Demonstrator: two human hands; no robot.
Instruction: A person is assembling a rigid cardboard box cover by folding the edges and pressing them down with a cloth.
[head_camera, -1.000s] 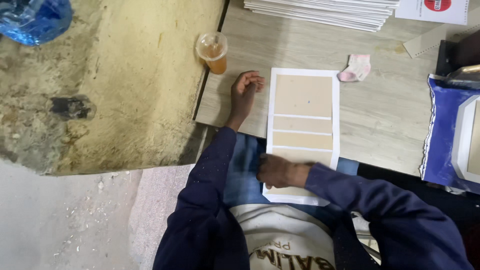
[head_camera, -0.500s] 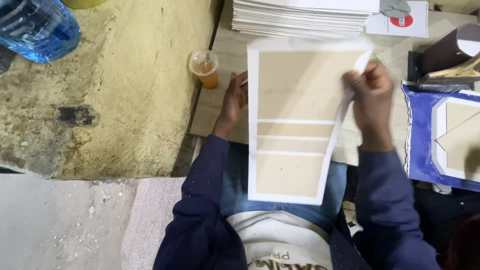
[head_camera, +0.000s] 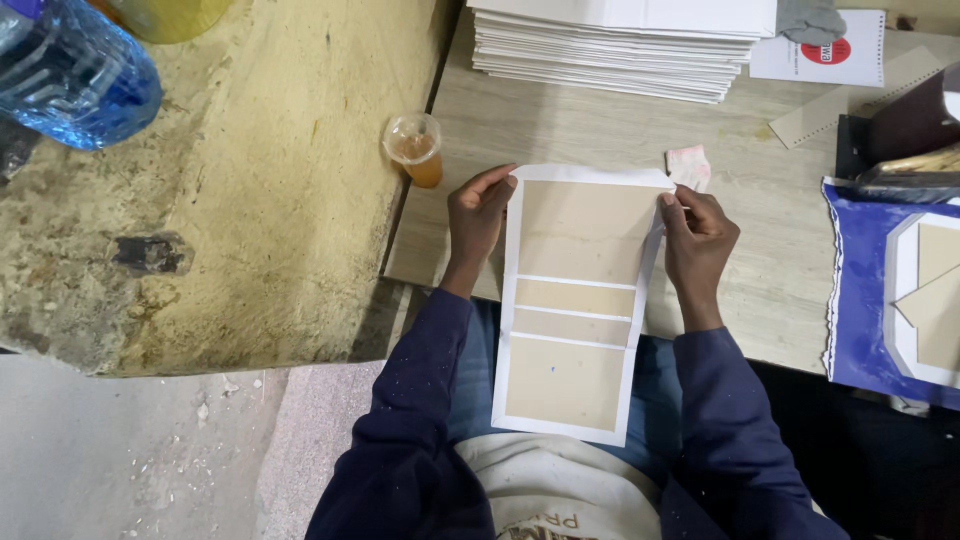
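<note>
Holding a white cover sheet with tan board panels (head_camera: 578, 300) between them, both hands grip its upper edges over the wooden table (head_camera: 600, 130). The left hand (head_camera: 478, 215) pinches the sheet's top left edge, fingers curled onto it; the right hand (head_camera: 698, 235) clamps the top right edge. The sheet runs from the hands down over the person's lap. A plastic cup of amber drink (head_camera: 416, 148) stands just beyond the left hand; a stack of white sheets (head_camera: 620, 50) lies farther ahead.
</note>
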